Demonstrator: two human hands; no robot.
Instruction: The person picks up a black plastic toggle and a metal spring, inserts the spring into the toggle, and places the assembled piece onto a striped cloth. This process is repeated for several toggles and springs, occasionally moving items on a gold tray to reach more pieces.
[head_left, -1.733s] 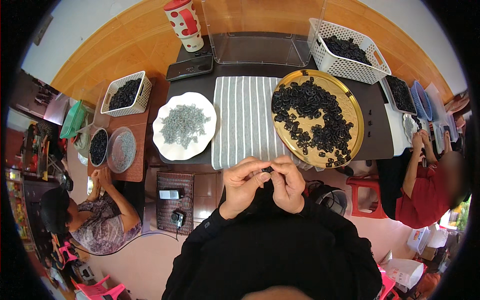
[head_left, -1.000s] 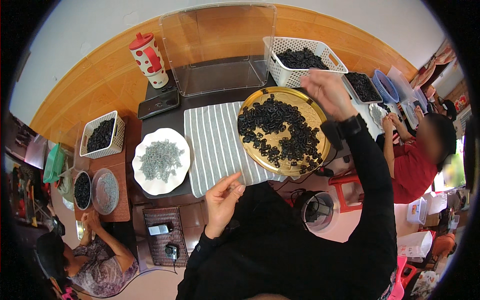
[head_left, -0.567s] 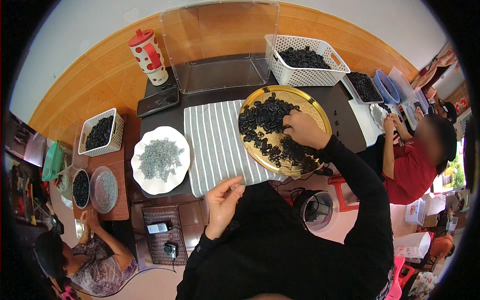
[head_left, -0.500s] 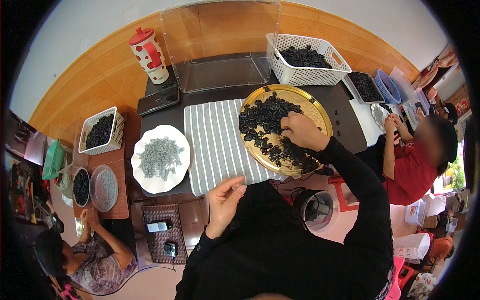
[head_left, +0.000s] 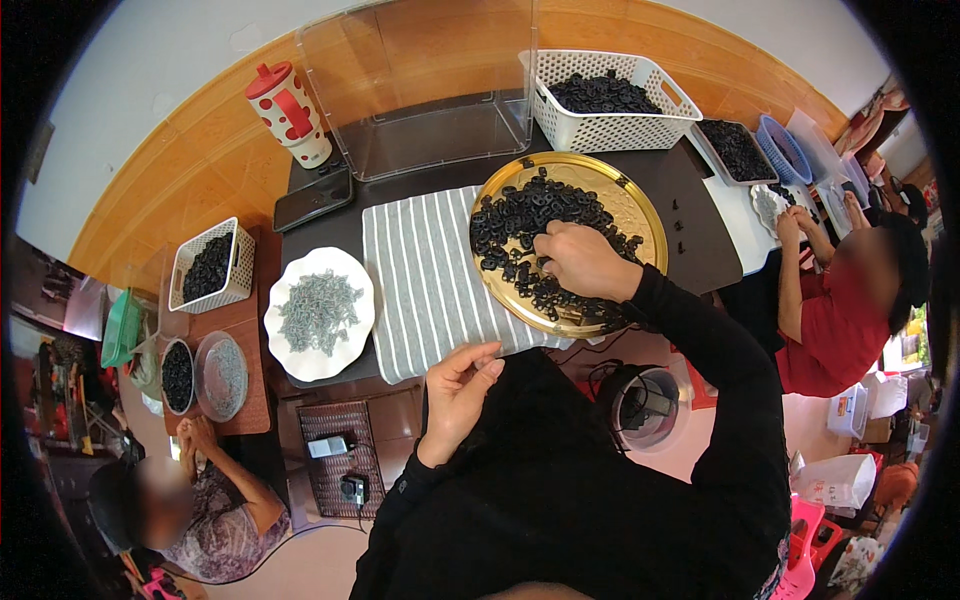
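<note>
My right hand (head_left: pixel 588 260) reaches into a round gold tray (head_left: pixel 640 195), its bunched fingers down among small black plastic parts (head_left: pixel 535 208). Its fingertips are hidden, so what they pinch does not show. Just off the near edge of a grey-and-white striped cloth (head_left: pixel 418 285), my left hand (head_left: pixel 460 400) is closed, thumb pressed toward the fingers. Something tiny may sit between those fingertips, too small to name. Left of the cloth, a white scalloped plate (head_left: pixel 282 350) bears a heap of small grey metal pieces (head_left: pixel 318 312).
Behind stand a clear plastic box (head_left: pixel 430 130), a white basket of black parts (head_left: pixel 620 130), a spotted tumbler (head_left: pixel 290 115) and a phone (head_left: pixel 313 200). People sit at both sides, one in red (head_left: pixel 825 310), one in a patterned top (head_left: pixel 225 530).
The whole view has shifted slightly. My right hand has moved a little left over the tray, still among the black parts. The left hand keeps its pinched pose near the cloth.
</note>
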